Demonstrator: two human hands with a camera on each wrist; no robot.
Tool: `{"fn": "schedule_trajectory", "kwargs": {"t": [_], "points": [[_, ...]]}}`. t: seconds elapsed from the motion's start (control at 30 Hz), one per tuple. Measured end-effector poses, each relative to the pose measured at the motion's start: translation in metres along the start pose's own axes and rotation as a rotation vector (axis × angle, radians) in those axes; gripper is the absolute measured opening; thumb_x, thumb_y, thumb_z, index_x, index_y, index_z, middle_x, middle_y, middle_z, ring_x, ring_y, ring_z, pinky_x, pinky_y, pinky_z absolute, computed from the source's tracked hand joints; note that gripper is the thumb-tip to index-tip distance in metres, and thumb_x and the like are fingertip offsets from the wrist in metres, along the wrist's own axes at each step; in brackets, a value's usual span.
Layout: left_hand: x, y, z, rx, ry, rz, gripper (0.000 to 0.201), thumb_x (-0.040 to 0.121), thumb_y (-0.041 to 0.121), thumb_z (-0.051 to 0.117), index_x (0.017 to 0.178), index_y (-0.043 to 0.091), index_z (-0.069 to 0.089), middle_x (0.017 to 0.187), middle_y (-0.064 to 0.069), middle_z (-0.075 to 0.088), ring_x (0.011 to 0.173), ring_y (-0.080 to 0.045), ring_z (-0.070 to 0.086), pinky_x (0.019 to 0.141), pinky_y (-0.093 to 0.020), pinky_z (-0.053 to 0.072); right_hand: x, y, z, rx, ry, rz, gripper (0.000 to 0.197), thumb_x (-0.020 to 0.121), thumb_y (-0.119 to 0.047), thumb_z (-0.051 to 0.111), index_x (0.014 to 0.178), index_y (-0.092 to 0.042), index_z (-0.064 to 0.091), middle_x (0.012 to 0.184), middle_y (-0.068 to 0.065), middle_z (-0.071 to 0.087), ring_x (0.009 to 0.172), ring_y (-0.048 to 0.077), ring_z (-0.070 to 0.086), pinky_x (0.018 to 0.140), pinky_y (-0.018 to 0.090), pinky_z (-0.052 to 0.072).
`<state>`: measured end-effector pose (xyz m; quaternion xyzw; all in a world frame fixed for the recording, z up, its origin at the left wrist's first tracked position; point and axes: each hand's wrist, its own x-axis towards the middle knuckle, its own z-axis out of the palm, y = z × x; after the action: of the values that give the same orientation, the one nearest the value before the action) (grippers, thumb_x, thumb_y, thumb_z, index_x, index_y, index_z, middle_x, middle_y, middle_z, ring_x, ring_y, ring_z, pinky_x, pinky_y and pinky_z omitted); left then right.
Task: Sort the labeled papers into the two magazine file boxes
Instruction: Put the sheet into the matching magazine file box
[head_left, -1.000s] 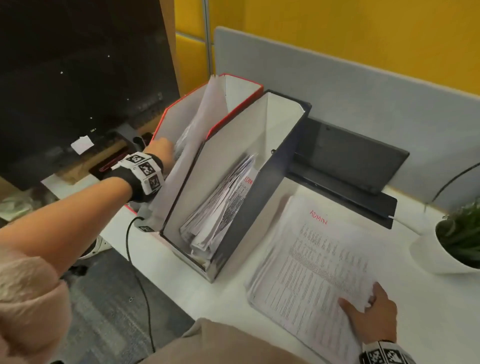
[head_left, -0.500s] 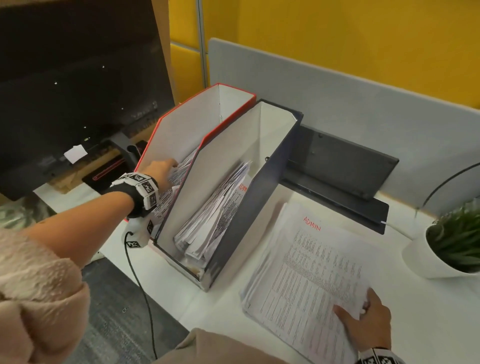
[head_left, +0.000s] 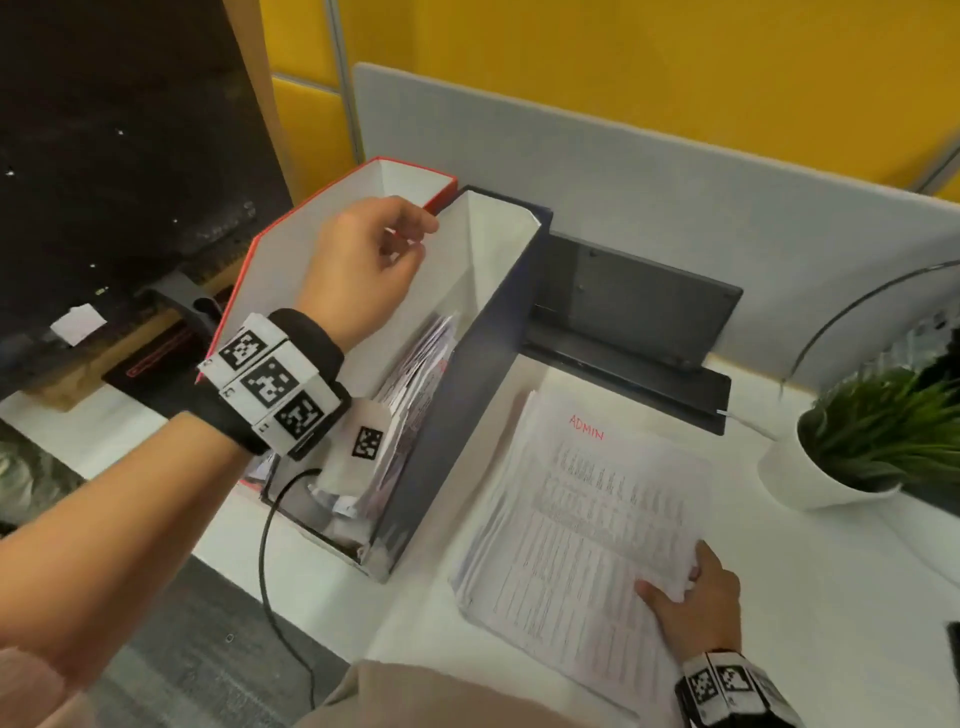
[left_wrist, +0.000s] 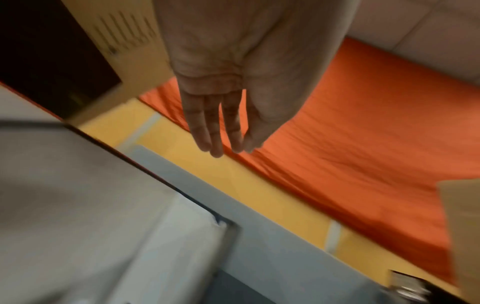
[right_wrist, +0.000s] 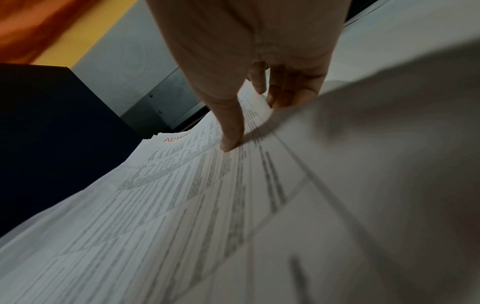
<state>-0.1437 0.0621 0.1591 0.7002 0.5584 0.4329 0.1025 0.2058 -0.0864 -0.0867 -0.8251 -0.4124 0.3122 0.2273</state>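
Above the red file box (head_left: 270, 270) the left hand (head_left: 363, 265) hangs empty; right hand (head_left: 696, 603) seemingly pinches the paper stack (head_left: 587, 525) (top sheet "ADMIN")

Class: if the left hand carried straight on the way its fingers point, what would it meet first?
Probably the grey partition panel behind the file boxes; the left hand is empty, fingers pointing over the red box. Depth is unclear.

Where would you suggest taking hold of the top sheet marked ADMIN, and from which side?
Probably at its near right corner, from the right: the right hand already has its thumb on the ADMIN sheet there, with that corner lifted off the flat stack.
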Motion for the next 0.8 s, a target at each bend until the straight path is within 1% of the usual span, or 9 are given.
{"fn": "schedule_trajectory", "kwargs": {"t": [0.13, 0.23, 0.3, 0.33, 0.4, 0.47, 0.57, 0.67, 0.8], "points": [[-0.029, 0.051, 0.055, -0.268, -0.096, 0.114, 0.016, 0.089, 0.008, 0.055, 0.098, 0.017, 0.065, 0.100, 0.000, 0.066, 0.086, -0.009, 0.062, 0.073, -0.017, 0.050, -0.003, -0.001, 0.000, 0.022, -0.010, -0.003, 0.097, 0.070, -0.023, 0.080, 0.146, -0.010, 0.021, 0.135, 0.016, 0.035, 0.122, 0.032, 0.043, 0.106, 0.045, 0.037], [-0.059, 0.056, 0.105, -0.344, -0.241, 0.048, 0.016, 0.088, 0.006, 0.057, 0.097, 0.014, 0.067, 0.095, -0.001, 0.066, 0.079, -0.009, 0.061, 0.070, -0.011, 0.046, -0.005, -0.003, -0.001, 0.046, -0.029, 0.003, 0.098, 0.070, -0.022, 0.080, 0.146, -0.011, 0.019, 0.137, 0.015, 0.033, 0.126, 0.030, 0.040, 0.108, 0.043, 0.036], [-0.079, 0.043, 0.137, -0.262, -0.353, -0.095, 0.018, 0.088, 0.006, 0.056, 0.101, 0.013, 0.067, 0.096, -0.003, 0.066, 0.077, -0.012, 0.060, 0.069, -0.009, 0.046, -0.007, -0.005, -0.002, 0.051, -0.036, 0.012, 0.098, 0.070, -0.023, 0.080, 0.146, -0.011, 0.019, 0.138, 0.015, 0.032, 0.127, 0.029, 0.039, 0.109, 0.043, 0.035], [-0.088, 0.032, 0.150, -0.185, -0.427, -0.189, 0.021, 0.088, 0.007, 0.055, 0.105, 0.012, 0.065, 0.099, -0.005, 0.065, 0.081, -0.016, 0.061, 0.074, -0.014, 0.049, -0.007, -0.006, -0.002, 0.047, -0.041, 0.015, 0.098, 0.070, -0.023, 0.079, 0.147, -0.012, 0.018, 0.138, 0.014, 0.032, 0.128, 0.028, 0.038, 0.109, 0.043, 0.034], [-0.105, 0.007, 0.172, 0.080, -0.637, -0.341, 0.024, 0.090, 0.010, 0.052, 0.113, 0.007, 0.060, 0.106, -0.011, 0.063, 0.094, -0.027, 0.061, 0.086, -0.033, 0.051, -0.009, -0.007, -0.003, 0.041, -0.047, 0.021, 0.098, 0.071, -0.025, 0.079, 0.147, -0.013, 0.018, 0.137, 0.013, 0.032, 0.128, 0.028, 0.038, 0.110, 0.044, 0.033], [-0.117, -0.011, 0.183, 0.326, -0.801, -0.390, 0.023, 0.090, 0.013, 0.050, 0.106, 0.001, 0.060, 0.105, -0.017, 0.064, 0.095, -0.032, 0.061, 0.085, -0.040, 0.051, -0.010, -0.009, -0.005, 0.031, -0.050, 0.026, 0.098, 0.070, -0.026, 0.079, 0.146, -0.015, 0.020, 0.135, 0.012, 0.033, 0.127, 0.027, 0.039, 0.109, 0.043, 0.034], [-0.124, -0.021, 0.193, 0.372, -0.795, -0.418, 0.021, 0.090, 0.022, 0.055, 0.086, 0.002, 0.062, 0.091, -0.016, 0.066, 0.075, -0.027, 0.060, 0.066, -0.035, 0.051, -0.012, -0.012, -0.007, 0.004, -0.055, 0.029, 0.093, 0.069, -0.029, 0.079, 0.144, -0.017, 0.026, 0.129, 0.011, 0.037, 0.122, 0.027, 0.042, 0.107, 0.043, 0.038], [-0.126, -0.024, 0.197, 0.293, -0.694, -0.483, 0.031, 0.080, 0.034, 0.070, 0.064, 0.013, 0.052, 0.066, -0.004, 0.059, 0.054, -0.013, 0.051, 0.045, -0.021, 0.036, -0.014, -0.016, -0.008, -0.010, -0.061, 0.030, 0.092, 0.068, -0.029, 0.079, 0.142, -0.017, 0.028, 0.128, 0.012, 0.037, 0.121, 0.027, 0.043, 0.105, 0.044, 0.039], [-0.125, -0.023, 0.196, 0.207, -0.632, -0.494, 0.035, 0.075, 0.031, 0.075, 0.057, 0.015, 0.049, 0.055, 0.002, 0.048, 0.049, -0.012, 0.047, 0.047, -0.018, 0.039, -0.017, -0.020, -0.010, -0.009, -0.040, 0.028, 0.092, 0.066, -0.026, 0.081, 0.141, -0.017, 0.029, 0.127, 0.012, 0.038, 0.120, 0.029, 0.043, 0.105, 0.044, 0.039]]}}
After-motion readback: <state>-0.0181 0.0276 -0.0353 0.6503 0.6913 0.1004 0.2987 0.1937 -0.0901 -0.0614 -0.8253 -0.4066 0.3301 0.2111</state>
